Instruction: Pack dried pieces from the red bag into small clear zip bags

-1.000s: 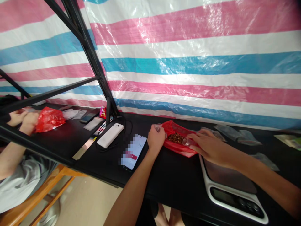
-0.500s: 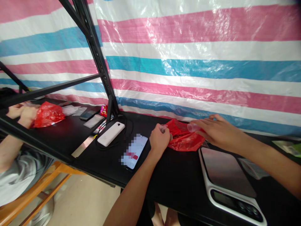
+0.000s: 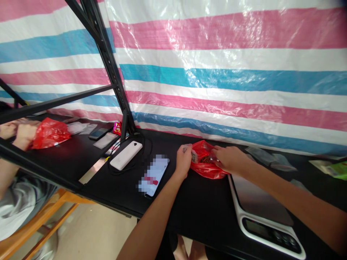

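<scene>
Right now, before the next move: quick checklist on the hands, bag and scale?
1. Red plastic bag lying on the black table: ok.
2. Brown granules showing inside the bag: ok.
3. Right hand holding a small clear plastic cup at the bag: ok.
4. Left hand at the bag's edge: cannot tell what its fingers pinch.
5. Digital scale within reach, nothing on its platform's visible part: ok.
6. Scale display reading: cannot tell.
</scene>
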### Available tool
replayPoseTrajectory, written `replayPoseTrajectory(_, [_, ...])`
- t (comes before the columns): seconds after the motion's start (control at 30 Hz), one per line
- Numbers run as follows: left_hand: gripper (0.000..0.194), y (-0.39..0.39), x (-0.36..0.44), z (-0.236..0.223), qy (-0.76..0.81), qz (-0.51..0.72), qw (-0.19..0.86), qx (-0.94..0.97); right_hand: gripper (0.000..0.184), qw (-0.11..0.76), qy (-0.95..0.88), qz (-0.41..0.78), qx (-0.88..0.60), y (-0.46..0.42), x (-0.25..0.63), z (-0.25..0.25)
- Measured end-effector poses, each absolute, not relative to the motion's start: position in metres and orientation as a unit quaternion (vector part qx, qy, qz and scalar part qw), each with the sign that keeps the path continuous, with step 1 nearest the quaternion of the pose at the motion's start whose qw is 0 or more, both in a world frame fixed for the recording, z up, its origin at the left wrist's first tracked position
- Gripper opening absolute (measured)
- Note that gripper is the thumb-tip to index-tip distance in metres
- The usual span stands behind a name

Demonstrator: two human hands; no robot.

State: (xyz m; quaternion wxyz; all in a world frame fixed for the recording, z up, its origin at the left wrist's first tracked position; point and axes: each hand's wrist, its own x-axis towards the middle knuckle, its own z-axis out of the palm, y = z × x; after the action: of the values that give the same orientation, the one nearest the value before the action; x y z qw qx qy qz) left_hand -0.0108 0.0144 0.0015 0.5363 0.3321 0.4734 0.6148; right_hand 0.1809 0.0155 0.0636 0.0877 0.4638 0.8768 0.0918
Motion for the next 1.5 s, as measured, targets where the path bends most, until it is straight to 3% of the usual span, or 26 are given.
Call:
replayPoseTrajectory(0.27, [0.017,0.02,-0.013,-0.004,0.407,0.613,0.631,0.245,0.026,0.021,0.897,-0.014,0.442,0.018,0.172,0.059])
replayPoseTrajectory(0.43, [0.015,0.019,-0.016,-0.002,0.422,0.64,0.587,0.259,0.038,-0.049,0.892,-0.086,0.441,0.016,0.179,0.052])
replayPoseTrajectory(0.53, [0.016,0.017,-0.017,-0.001,0.438,0.654,0.54,0.298,0.035,-0.1,0.887,-0.121,0.434,0.015,0.188,0.047])
replayPoseTrajectory(0.77, [0.018,0.014,-0.012,-0.008,0.456,0.623,0.519,0.366,0.023,-0.049,0.893,0.014,0.447,0.005,0.199,0.05])
replayPoseTrajectory(0.97, [0.016,0.011,-0.008,-0.006,0.443,0.63,0.54,0.341,0.023,-0.07,0.901,-0.004,0.428,0.006,0.175,0.043])
replayPoseTrajectory(1.27, [0.017,0.018,-0.016,-0.001,0.431,0.639,0.57,0.285,0.026,-0.13,0.873,-0.113,0.456,0.012,0.175,0.034])
replayPoseTrajectory(1.4, [0.012,0.017,-0.017,-0.002,0.447,0.654,0.525,0.31,0.029,-0.166,0.853,-0.189,0.457,0.007,0.185,0.036])
replayPoseTrajectory(1.5, [0.023,0.012,-0.017,-0.003,0.466,0.657,0.444,0.394,0.031,-0.229,0.818,-0.266,0.455,0.002,0.193,0.042])
